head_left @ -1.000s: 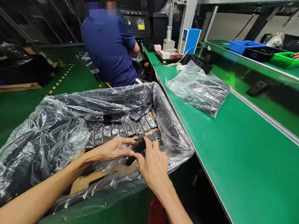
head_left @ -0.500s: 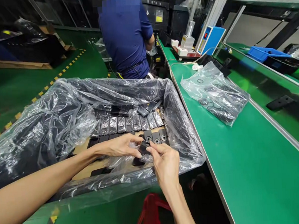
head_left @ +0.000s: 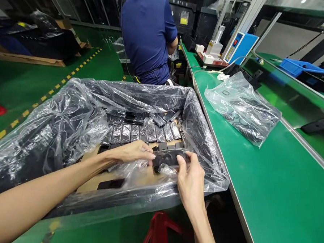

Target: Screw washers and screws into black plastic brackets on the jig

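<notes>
A flat, oblong black part (head_left: 166, 157) is stretched lengthwise between my hands, over the lined box. Clear plastic lies against its surface and bunches along its lower edge. My left hand (head_left: 136, 151) pinches the left end with thumb and fingertips. At the opposite end my right hand (head_left: 191, 178) grips with its thumb on top and fingers behind. Behind them, a row of plastic-wrapped black parts (head_left: 143, 133) lies in the box on brown cardboard (head_left: 91, 154). Another dark part (head_left: 110, 184) rests near the front wall.
Clear plastic sheeting (head_left: 69, 115) drapes over the box walls. On the right runs a green workbench (head_left: 266, 188) bearing a clear bag of dark parts (head_left: 248, 109) and a blue machine box (head_left: 242, 46). A co-worker (head_left: 147, 39) is beyond the box; a red stool (head_left: 159, 232) stands below.
The black part has turned from steeply angled to lengthwise across my view, showing its broad face. My right hand has moved right, away from my left. The whole view has shifted slightly.
</notes>
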Demonstrator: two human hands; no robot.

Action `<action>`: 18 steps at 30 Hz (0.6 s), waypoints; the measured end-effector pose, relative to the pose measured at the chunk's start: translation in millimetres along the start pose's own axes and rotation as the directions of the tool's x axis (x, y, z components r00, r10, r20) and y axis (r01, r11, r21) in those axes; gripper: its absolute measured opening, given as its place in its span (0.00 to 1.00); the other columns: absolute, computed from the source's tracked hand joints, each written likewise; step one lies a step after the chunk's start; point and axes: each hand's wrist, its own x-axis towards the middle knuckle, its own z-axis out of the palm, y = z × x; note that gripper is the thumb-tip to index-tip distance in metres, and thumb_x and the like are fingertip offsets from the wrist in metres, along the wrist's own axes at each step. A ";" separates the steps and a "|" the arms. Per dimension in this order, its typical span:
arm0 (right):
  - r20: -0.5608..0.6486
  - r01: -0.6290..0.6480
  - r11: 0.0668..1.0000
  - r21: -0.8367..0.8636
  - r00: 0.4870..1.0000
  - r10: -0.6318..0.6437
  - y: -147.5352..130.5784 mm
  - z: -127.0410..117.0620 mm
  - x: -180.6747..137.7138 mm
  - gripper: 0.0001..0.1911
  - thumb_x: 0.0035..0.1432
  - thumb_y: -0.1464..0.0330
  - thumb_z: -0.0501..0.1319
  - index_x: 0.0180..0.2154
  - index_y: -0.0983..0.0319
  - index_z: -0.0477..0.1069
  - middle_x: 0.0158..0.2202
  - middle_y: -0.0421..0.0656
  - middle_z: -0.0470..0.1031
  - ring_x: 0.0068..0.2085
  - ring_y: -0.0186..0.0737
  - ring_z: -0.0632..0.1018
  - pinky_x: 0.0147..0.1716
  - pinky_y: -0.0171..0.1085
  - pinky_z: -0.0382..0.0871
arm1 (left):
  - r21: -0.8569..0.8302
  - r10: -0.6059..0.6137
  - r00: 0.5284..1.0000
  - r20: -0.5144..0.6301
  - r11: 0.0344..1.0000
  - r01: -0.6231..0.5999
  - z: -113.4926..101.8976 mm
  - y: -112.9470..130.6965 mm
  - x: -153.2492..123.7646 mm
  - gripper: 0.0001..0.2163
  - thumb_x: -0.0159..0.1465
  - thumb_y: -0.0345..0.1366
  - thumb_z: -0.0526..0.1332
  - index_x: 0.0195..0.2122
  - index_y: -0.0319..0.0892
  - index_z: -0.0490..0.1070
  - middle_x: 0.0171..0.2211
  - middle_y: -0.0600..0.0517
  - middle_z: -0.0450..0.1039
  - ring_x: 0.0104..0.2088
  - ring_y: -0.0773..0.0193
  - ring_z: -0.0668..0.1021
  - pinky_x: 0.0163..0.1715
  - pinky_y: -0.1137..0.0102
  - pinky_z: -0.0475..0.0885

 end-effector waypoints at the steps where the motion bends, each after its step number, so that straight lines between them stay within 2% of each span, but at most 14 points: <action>1: 0.042 -0.029 0.999 0.045 0.999 0.027 1.0 -4.0 2.2 0.19 0.71 0.56 0.56 0.53 0.62 0.71 0.41 0.51 0.80 0.40 0.53 0.83 0.42 0.46 0.75 | -0.036 0.005 0.998 -0.068 0.999 -0.008 1.1 -2.0 2.3 0.24 0.68 0.58 0.65 0.32 0.41 0.83 0.32 0.49 0.76 0.33 0.61 0.71 0.36 0.69 0.60; 3: 0.163 -0.095 0.987 0.126 0.984 0.074 2.3 -11.9 6.5 0.25 0.68 0.52 0.60 0.58 0.60 0.68 0.36 0.45 0.78 0.31 0.48 0.80 0.32 0.43 0.74 | -0.112 0.008 0.982 -0.190 0.993 -0.030 3.4 -4.3 6.7 0.24 0.67 0.60 0.64 0.32 0.41 0.79 0.34 0.50 0.76 0.36 0.59 0.72 0.40 0.68 0.62; 6: 0.363 -0.239 0.951 0.199 0.919 0.155 3.4 -19.7 13.7 0.33 0.62 0.47 0.65 0.60 0.59 0.69 0.34 0.41 0.75 0.23 0.41 0.74 0.21 0.39 0.70 | -0.209 0.011 0.966 -0.259 0.976 -0.067 3.1 -2.8 9.5 0.23 0.65 0.59 0.66 0.33 0.41 0.73 0.35 0.50 0.75 0.39 0.57 0.74 0.43 0.67 0.65; 8: 0.417 -0.327 0.910 0.255 0.886 0.201 4.3 -21.2 19.0 0.35 0.58 0.45 0.69 0.57 0.61 0.71 0.35 0.41 0.74 0.21 0.37 0.72 0.19 0.38 0.71 | -0.250 0.009 0.964 -0.265 0.965 -0.078 0.9 0.3 8.2 0.21 0.65 0.57 0.66 0.35 0.42 0.72 0.39 0.49 0.78 0.42 0.56 0.76 0.44 0.66 0.66; 11: 0.412 -0.369 0.867 0.334 0.885 0.218 5.9 -20.3 26.7 0.36 0.56 0.45 0.72 0.57 0.61 0.72 0.38 0.41 0.75 0.22 0.32 0.72 0.18 0.34 0.72 | -0.282 -0.025 0.961 -0.275 0.958 -0.056 -0.1 4.0 5.1 0.20 0.64 0.55 0.69 0.43 0.42 0.78 0.45 0.48 0.80 0.44 0.55 0.78 0.44 0.66 0.68; 13: 0.414 -0.367 0.867 0.337 0.885 0.213 6.4 -18.6 31.6 0.35 0.56 0.46 0.74 0.57 0.60 0.73 0.38 0.41 0.76 0.22 0.31 0.72 0.17 0.31 0.69 | -0.279 -0.048 0.954 -0.296 0.959 -0.038 2.7 3.3 5.0 0.20 0.62 0.54 0.70 0.43 0.41 0.81 0.41 0.49 0.80 0.40 0.57 0.77 0.39 0.68 0.66; 15: 0.441 -0.369 0.879 0.302 0.872 0.214 5.9 -16.2 36.9 0.35 0.55 0.46 0.75 0.56 0.59 0.74 0.37 0.40 0.76 0.20 0.29 0.71 0.14 0.29 0.65 | -0.273 -0.079 0.935 -0.347 0.962 -0.020 7.3 -0.9 7.4 0.20 0.62 0.54 0.70 0.37 0.40 0.83 0.32 0.50 0.78 0.32 0.60 0.73 0.33 0.69 0.61; 18: 0.535 -0.393 0.895 0.213 0.813 0.229 4.7 -11.1 46.1 0.36 0.56 0.45 0.74 0.58 0.58 0.72 0.37 0.39 0.77 0.18 0.32 0.73 0.12 0.28 0.62 | -0.292 -0.138 0.884 -0.447 0.957 0.002 11.9 -10.8 13.7 0.21 0.62 0.56 0.68 0.31 0.39 0.81 0.25 0.52 0.71 0.27 0.63 0.68 0.29 0.68 0.55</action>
